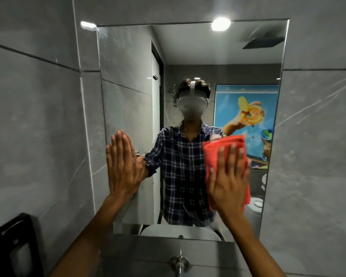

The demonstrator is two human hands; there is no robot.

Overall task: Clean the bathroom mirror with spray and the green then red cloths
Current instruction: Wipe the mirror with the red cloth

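The bathroom mirror (188, 56) hangs on the grey tiled wall straight ahead. My right hand (229, 176) lies flat with spread fingers on the folded red cloth (214, 154), pressing it against the lower right of the glass. My left hand (122, 166) rests flat and empty on the mirror's lower left edge, fingers together and pointing up. The glass reflects a person in a checked shirt and a headset. No spray bottle or green cloth is in view.
A metal tap (179, 264) juts out of the wall below the mirror. A black dispenser (12, 246) is mounted on the left wall at the bottom corner. Grey tiles surround the mirror on both sides.
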